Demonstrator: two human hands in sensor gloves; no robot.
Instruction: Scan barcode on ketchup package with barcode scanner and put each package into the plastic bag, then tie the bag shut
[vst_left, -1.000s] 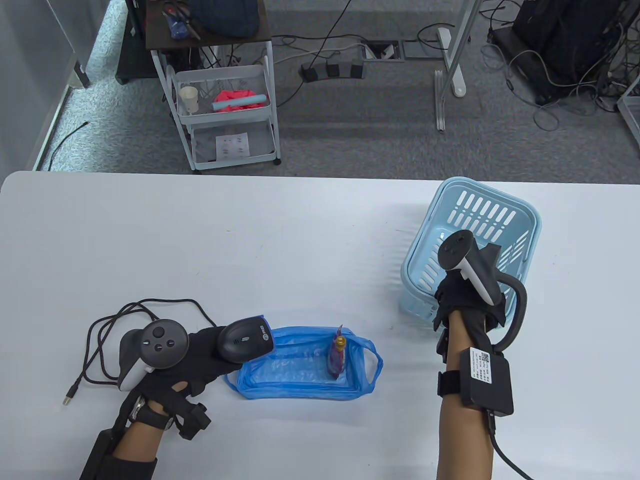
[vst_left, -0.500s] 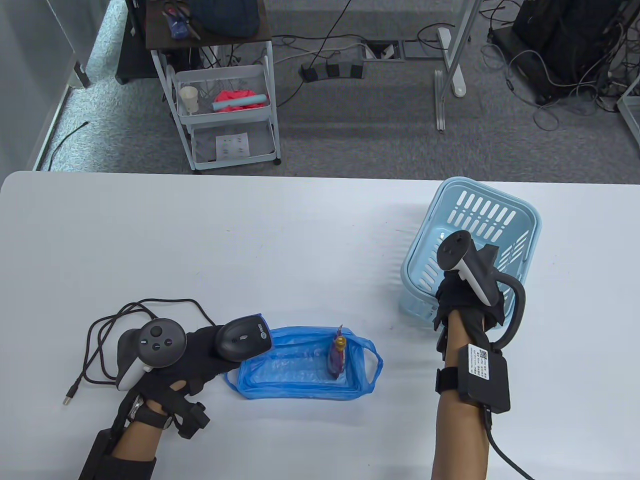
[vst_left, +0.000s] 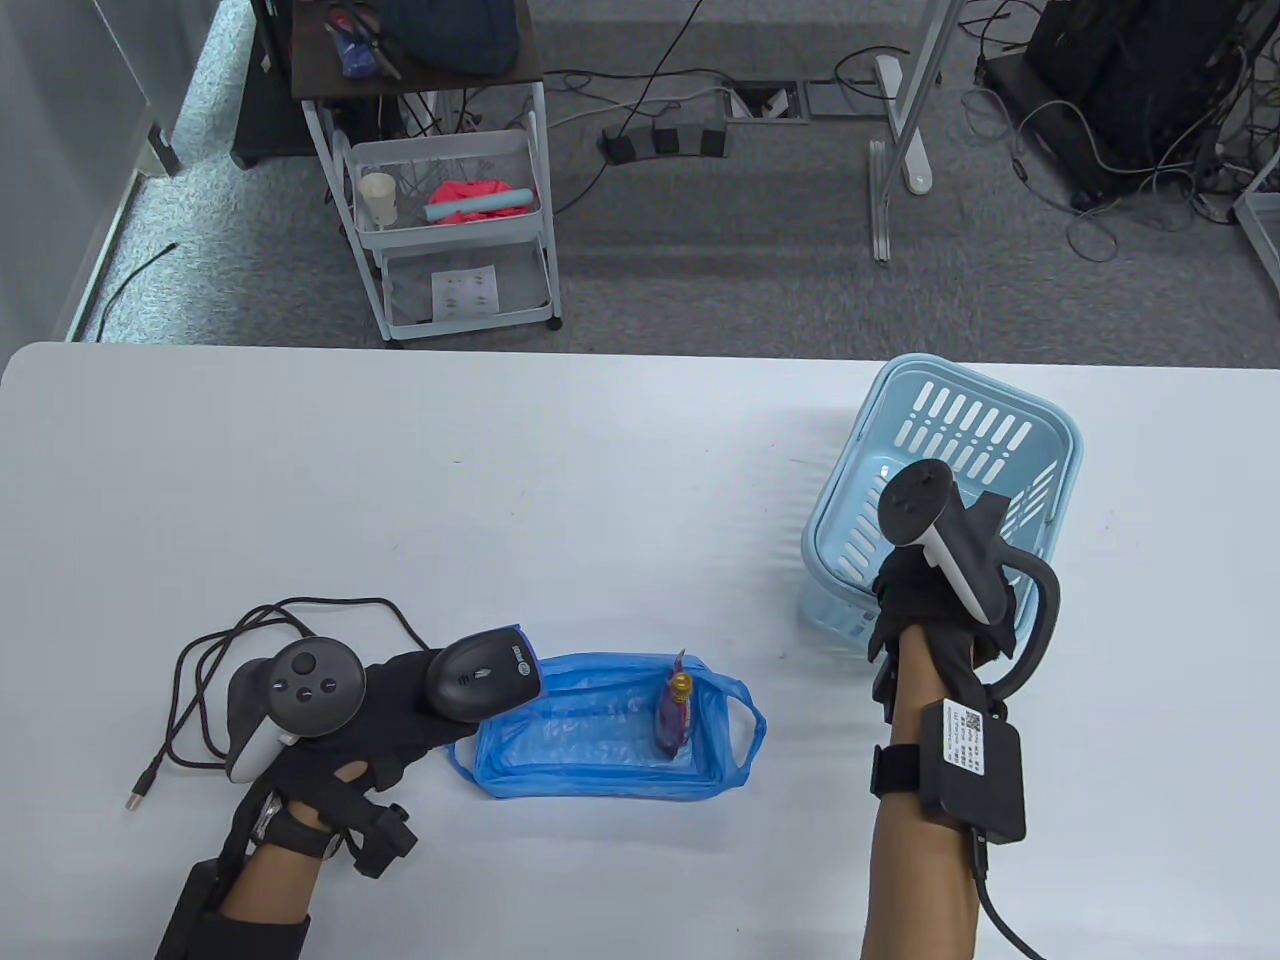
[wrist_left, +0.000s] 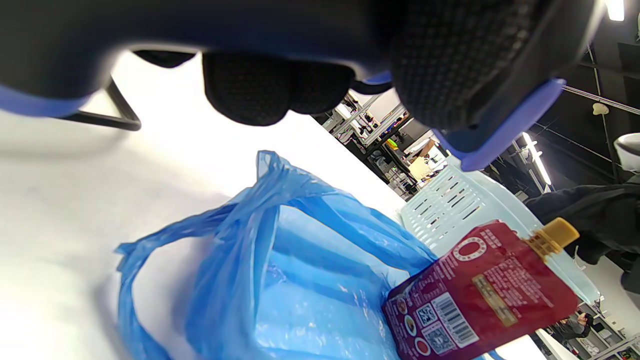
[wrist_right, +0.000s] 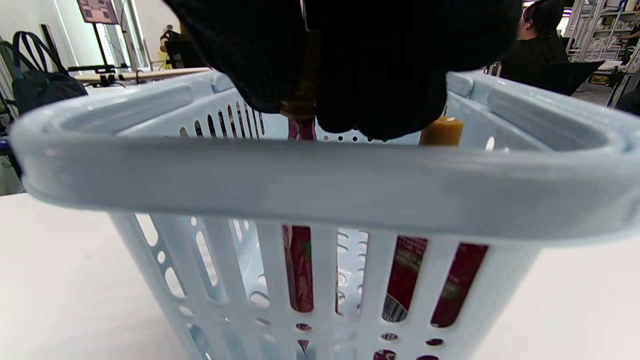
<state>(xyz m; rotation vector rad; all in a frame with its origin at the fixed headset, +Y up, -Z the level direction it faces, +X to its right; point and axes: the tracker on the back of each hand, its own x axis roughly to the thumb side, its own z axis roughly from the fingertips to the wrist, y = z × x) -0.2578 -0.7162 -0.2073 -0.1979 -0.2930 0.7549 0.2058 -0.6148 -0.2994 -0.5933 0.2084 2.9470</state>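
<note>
Landmark: blue plastic bag (vst_left: 610, 738), lying open on the white table (vst_left: 500, 480), near its front edge.

Left hand (vst_left: 385, 715) — just left of the bag, fingers curled round a black barcode scanner (vst_left: 485, 680) whose head overhangs the bag's left rim. Scanner cable (vst_left: 215, 665) loops on the table further left of the bag.

One ketchup package (vst_left: 675, 712) stands inside the bag at its right end, red pouch with a yellow cap; in the left wrist view the same pouch (wrist_left: 480, 295) shows its barcode and QR labels low on the face, leaning against the blue film (wrist_left: 280, 270).

Light blue slotted basket (vst_left: 940, 490) — well right of the bag and further back on the table. Right hand (vst_left: 930, 600) reaches down into the basket's near side. From the right wrist view the gloved fingers (wrist_right: 380, 65) hang just behind the basket rim (wrist_right: 320, 185), bunched close above a pouch (wrist_right: 300, 265); whether they grip it cannot be told. More red pouches (wrist_right: 440, 285) show through the slots, one yellow cap (wrist_right: 441, 131) visible above the rim.
</note>
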